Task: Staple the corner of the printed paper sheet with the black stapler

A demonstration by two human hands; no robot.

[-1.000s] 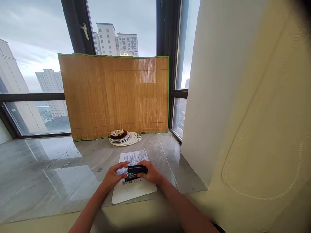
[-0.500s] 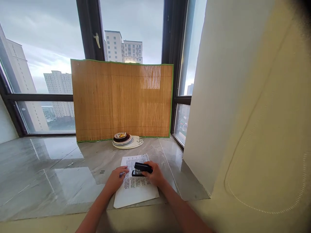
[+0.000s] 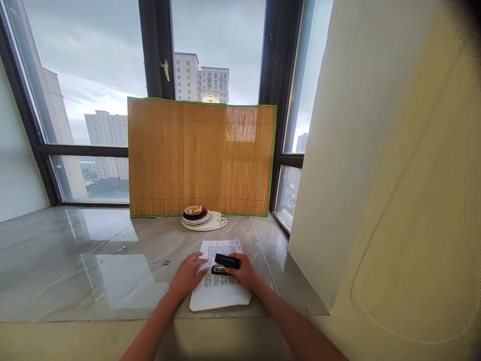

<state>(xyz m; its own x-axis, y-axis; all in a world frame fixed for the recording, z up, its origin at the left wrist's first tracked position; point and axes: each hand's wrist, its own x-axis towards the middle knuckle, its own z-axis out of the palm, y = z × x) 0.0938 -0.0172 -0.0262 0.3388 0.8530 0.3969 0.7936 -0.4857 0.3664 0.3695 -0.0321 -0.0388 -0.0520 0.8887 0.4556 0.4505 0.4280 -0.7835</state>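
Glossy marble sill (image 3: 93, 281); right hand (image 3: 244, 273) grips black stapler (image 3: 227, 262).

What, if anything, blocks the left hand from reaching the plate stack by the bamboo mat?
Probably nothing, so likely yes. The left hand lies flat on the paper, holding nothing, and only bare ledge lies between it and the plate stack. The stapler sits to its right, in the right hand.

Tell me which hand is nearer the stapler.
Right. The right hand grips the stapler from its right side; the left hand rests on the paper, just left of it.
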